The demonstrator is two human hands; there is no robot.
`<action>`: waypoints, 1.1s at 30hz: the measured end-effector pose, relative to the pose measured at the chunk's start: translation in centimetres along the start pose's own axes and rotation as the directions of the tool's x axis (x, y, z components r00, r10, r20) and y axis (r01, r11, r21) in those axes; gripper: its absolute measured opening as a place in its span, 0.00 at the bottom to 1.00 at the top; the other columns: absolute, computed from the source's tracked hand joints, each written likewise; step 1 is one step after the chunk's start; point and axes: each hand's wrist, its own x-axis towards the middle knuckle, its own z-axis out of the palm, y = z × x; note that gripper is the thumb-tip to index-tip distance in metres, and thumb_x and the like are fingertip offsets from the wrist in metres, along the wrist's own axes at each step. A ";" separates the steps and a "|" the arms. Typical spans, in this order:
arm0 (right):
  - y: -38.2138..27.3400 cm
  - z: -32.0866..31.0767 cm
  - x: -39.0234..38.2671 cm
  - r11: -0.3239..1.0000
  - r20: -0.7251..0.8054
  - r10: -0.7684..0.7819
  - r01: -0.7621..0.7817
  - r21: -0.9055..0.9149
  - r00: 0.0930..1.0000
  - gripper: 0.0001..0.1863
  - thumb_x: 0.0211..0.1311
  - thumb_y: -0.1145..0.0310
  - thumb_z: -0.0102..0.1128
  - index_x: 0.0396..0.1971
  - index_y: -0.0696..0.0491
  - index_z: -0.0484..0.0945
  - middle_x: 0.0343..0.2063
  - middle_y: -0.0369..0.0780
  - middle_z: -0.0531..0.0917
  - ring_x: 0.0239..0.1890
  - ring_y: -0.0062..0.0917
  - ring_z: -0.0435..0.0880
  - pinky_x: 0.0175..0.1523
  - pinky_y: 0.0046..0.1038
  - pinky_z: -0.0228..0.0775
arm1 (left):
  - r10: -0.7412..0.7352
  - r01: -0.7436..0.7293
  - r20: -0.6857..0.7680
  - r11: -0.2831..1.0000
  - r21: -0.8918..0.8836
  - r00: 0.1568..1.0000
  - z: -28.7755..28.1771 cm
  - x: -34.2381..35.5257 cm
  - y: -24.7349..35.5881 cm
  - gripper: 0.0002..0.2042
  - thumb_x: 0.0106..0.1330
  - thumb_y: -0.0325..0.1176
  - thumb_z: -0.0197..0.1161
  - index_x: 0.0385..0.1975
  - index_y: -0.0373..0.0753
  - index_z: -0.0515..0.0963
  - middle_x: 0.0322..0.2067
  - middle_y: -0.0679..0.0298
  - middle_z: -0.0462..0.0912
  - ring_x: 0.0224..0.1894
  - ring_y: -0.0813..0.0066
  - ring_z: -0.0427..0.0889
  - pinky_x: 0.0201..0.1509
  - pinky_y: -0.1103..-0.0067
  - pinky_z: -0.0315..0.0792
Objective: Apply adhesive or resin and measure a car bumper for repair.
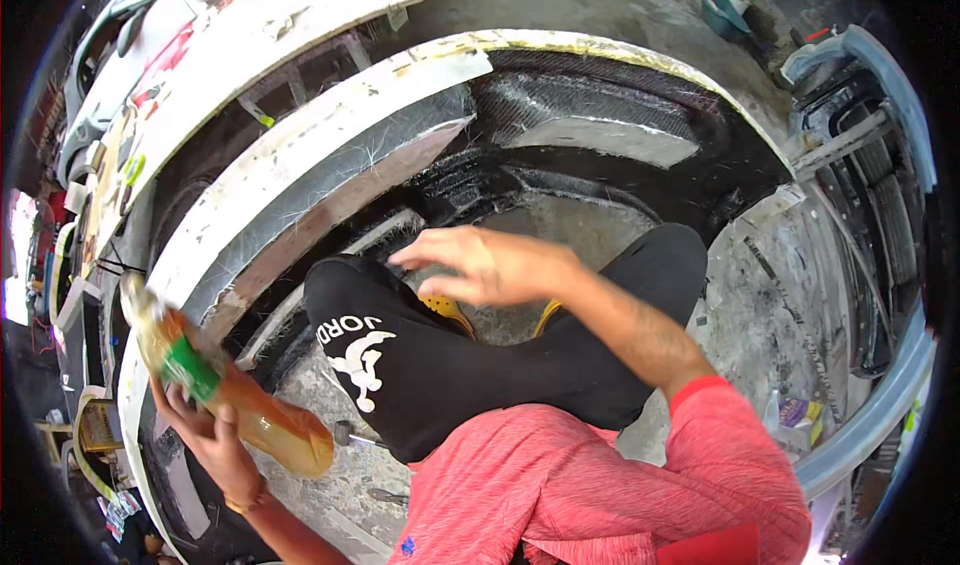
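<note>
My left hand is wrapped round a clear plastic bottle at the left. The bottle has a green label and amber liquid in it. It is tilted, with its neck toward the upper left and its base toward my knee. My right hand hovers over my lap, a little blurred, thumb and fingers apart and nothing in it. Beyond my knees curves a large moulded part with black woven fibre, grey flat patches and a pale rim. Loose fibres stick out along it.
A white worktable with scattered items stands at the upper left, near a light-coloured car. A hammer-like tool lies on the stained concrete floor by my left leg. At the right rises a black part with a blue-grey rim.
</note>
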 end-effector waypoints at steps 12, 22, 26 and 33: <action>1.8 3.0 -10.2 0.854 -0.668 -0.436 0.041 -0.519 0.603 0.49 0.51 0.66 0.78 0.71 0.34 0.57 0.75 0.51 0.51 0.76 0.55 0.48 0.75 0.57 0.44 | -0.032 0.699 0.888 0.630 -0.338 0.458 29.0 2.8 8.3 0.46 0.59 0.44 0.74 0.70 0.34 0.50 0.56 0.54 0.72 0.57 0.62 0.76 0.56 0.58 0.74; -2.2 -4.5 -11.7 0.968 -0.804 -0.132 -0.100 -0.231 0.580 0.43 0.60 0.45 0.68 0.71 0.45 0.59 0.69 0.43 0.65 0.73 0.40 0.62 0.77 0.49 0.50 | -0.024 0.717 0.938 0.651 -0.249 0.347 30.0 4.0 8.9 0.37 0.68 0.49 0.65 0.68 0.31 0.58 0.54 0.55 0.72 0.43 0.66 0.83 0.47 0.69 0.81; 4.6 -6.9 -16.1 0.946 -0.986 -0.009 0.322 0.046 0.168 0.39 0.67 0.44 0.58 0.70 0.52 0.61 0.69 0.41 0.67 0.72 0.38 0.63 0.76 0.47 0.54 | 0.067 0.498 0.896 0.812 -0.304 0.438 28.8 5.3 5.9 0.23 0.73 0.37 0.59 0.65 0.36 0.67 0.47 0.60 0.78 0.39 0.73 0.83 0.45 0.73 0.78; -0.7 -12.8 -12.1 0.866 -0.977 0.211 0.469 0.176 -0.023 0.27 0.67 0.55 0.62 0.61 0.50 0.69 0.56 0.37 0.77 0.60 0.29 0.74 0.66 0.40 0.65 | 0.049 0.467 0.862 0.825 -0.319 0.504 28.0 5.5 2.5 0.13 0.73 0.32 0.59 0.53 0.32 0.77 0.37 0.64 0.83 0.35 0.81 0.80 0.43 0.81 0.76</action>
